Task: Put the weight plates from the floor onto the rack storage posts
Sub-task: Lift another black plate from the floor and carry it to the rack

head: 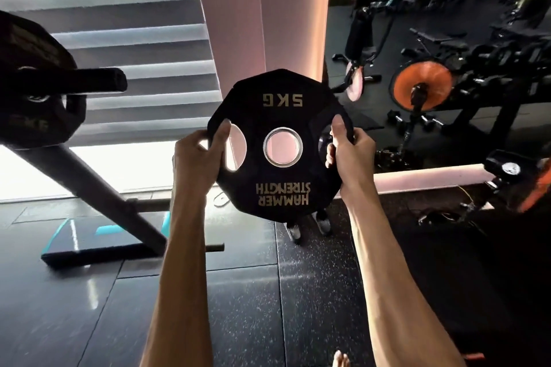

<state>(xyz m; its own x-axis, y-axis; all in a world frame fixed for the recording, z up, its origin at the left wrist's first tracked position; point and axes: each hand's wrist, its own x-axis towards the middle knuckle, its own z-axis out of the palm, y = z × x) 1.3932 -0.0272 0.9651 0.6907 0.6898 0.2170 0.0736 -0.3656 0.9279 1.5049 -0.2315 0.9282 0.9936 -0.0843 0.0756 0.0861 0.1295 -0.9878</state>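
Observation:
A black 5 kg weight plate [280,116] with gold lettering is held upright in front of me, upside down, its steel-ringed centre hole facing me. My left hand [198,155] grips its left edge through the left cut-out. My right hand [350,152] grips the right edge through the right cut-out. At the left, a black storage post [98,80] sticks out toward the right from the rack, with another black plate [35,80] hanging on it. The held plate is to the right of the post's free end and apart from it.
The rack's slanted black leg [89,191] runs down to the floor at left, beside a dark mat with teal marks [89,244]. A pink pillar [262,15] stands behind the plate. A mirror at right reflects an orange-wheeled bike [423,86] and benches.

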